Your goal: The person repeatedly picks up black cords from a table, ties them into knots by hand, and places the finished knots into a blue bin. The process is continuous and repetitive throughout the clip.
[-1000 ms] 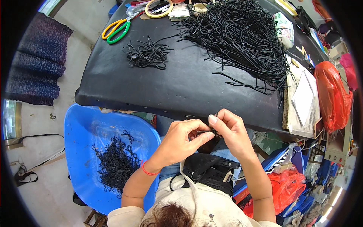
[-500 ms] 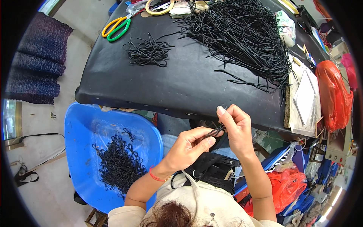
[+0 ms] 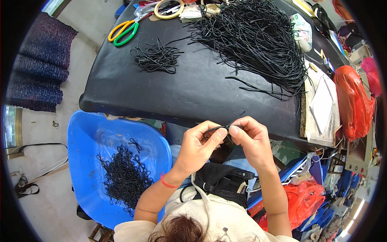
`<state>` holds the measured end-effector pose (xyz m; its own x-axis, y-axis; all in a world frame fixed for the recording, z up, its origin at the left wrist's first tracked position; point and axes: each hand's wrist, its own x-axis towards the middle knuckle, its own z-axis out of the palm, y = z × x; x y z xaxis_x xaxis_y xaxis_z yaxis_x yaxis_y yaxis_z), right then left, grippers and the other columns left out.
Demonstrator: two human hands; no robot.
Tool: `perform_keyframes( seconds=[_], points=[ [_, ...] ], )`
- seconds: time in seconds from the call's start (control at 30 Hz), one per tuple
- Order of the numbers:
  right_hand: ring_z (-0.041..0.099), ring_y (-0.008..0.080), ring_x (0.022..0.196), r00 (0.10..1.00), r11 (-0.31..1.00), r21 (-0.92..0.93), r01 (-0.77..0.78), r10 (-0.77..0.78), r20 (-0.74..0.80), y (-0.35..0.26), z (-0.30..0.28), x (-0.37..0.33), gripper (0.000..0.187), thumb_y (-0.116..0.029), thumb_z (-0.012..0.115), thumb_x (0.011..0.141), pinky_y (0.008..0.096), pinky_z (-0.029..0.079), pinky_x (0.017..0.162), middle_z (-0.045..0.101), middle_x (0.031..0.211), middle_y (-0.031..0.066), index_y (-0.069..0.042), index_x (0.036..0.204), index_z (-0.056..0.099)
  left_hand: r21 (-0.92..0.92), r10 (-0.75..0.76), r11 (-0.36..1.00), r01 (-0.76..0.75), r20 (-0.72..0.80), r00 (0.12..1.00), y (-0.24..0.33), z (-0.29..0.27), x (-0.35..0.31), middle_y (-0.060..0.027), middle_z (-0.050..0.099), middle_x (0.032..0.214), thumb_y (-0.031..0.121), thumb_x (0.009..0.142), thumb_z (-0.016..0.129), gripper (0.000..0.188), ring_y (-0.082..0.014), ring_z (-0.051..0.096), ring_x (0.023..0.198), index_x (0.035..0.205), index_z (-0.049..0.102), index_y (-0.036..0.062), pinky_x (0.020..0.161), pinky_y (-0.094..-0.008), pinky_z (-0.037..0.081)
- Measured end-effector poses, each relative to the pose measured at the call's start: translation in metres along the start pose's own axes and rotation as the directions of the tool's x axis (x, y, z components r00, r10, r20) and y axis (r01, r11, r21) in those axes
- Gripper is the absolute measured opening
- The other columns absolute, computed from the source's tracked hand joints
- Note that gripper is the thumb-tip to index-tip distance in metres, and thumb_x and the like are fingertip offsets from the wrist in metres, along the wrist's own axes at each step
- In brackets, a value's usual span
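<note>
Both hands meet in front of the table's near edge, pinching one thin black cord (image 3: 217, 128) that is looped between them. My left hand (image 3: 198, 146) grips the looped part between thumb and forefinger. Close against it, my right hand (image 3: 253, 139) pinches the same cord, and a loose end sticks up above the fingertips. Whether there is a knot under the fingers cannot be made out. Ahead on the black-covered table (image 3: 161, 93) lie a small tangle of black cords (image 3: 156, 57) and a big heap of long black cords (image 3: 258, 44).
On the left below the table, a blue plastic tub (image 3: 82, 177) holds a pile of looped black cords (image 3: 125, 173). Scissors (image 3: 125, 31) with yellow and green handles and a tape roll (image 3: 169, 15) lie at the far left. Red plastic bags (image 3: 352, 103) hang at the right.
My left hand has risen slightly and my right hand has come down, so the fingertips now meet. The loop has opened out, and a cord end shows above the fingers.
</note>
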<state>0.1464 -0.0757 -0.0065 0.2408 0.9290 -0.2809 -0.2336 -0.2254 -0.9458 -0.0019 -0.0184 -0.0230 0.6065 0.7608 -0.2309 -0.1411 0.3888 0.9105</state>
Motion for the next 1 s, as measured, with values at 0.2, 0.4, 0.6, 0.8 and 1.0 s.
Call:
perform_keyframes(
  seconds=[0.2,0.4,0.6,0.8,1.0],
  points=[
    [0.050,0.0037,0.072,1.000,1.000,-0.030,-0.002,0.001,-0.010,-0.002,0.007,-0.008,0.015,-0.010,0.059,0.085,0.0177,0.040,0.062,0.058,0.080,-0.0002,0.001,0.096,0.058,-0.051,0.004,0.999,-0.011,-0.123,0.992,-0.001,0.010,0.000,0.0016,0.056,0.069,0.019,0.087,0.058,0.017,-0.0028,0.049,0.062,0.086,0.059,0.0019,0.055,-0.0175,0.040],
    [0.047,0.0026,0.069,0.998,0.997,0.041,-0.061,0.060,0.016,0.002,0.003,-0.011,0.021,-0.014,0.058,0.086,0.0172,0.038,0.060,0.056,0.077,-0.0021,-0.001,0.102,0.059,-0.088,-0.013,0.996,0.005,-0.089,0.996,-0.008,0.002,0.003,0.0006,0.058,0.073,0.017,0.088,0.056,0.016,-0.0038,0.050,0.063,0.089,0.059,0.0014,0.057,-0.0180,0.041],
    [0.048,0.0043,0.067,0.998,0.987,0.157,-0.042,0.049,-0.045,0.006,0.023,-0.013,0.020,-0.016,0.060,0.085,0.0188,0.039,0.059,0.056,0.077,-0.0010,0.000,0.097,0.056,-0.378,-0.015,0.925,-0.027,-0.108,0.994,-0.001,0.012,0.010,-0.0051,0.062,0.089,0.016,0.090,0.051,0.019,-0.0114,0.060,0.079,0.102,0.057,0.0019,0.072,-0.0230,0.047],
    [0.054,0.0065,0.077,0.938,0.951,-0.255,0.177,-0.242,-0.250,-0.018,0.006,-0.016,0.015,-0.012,0.054,0.088,0.0210,0.045,0.066,0.057,0.080,0.0012,0.002,0.095,0.057,-0.207,-0.110,0.969,0.138,0.142,0.984,0.016,-0.009,0.011,-0.0055,0.062,0.087,0.014,0.089,0.052,0.015,-0.0105,0.058,0.073,0.092,0.060,0.0021,0.069,-0.0238,0.047],
    [0.054,0.0066,0.073,0.993,0.994,0.004,0.107,-0.107,0.058,-0.014,0.015,0.001,0.016,-0.013,0.055,0.088,0.0202,0.046,0.059,0.057,0.083,0.0037,0.001,0.094,0.058,-0.163,-0.133,0.972,0.172,0.225,0.965,0.020,-0.005,0.004,-0.0014,0.061,0.080,0.010,0.088,0.053,0.015,-0.0067,0.056,0.076,0.096,0.061,0.0002,0.071,-0.0221,0.047]
  ],
)
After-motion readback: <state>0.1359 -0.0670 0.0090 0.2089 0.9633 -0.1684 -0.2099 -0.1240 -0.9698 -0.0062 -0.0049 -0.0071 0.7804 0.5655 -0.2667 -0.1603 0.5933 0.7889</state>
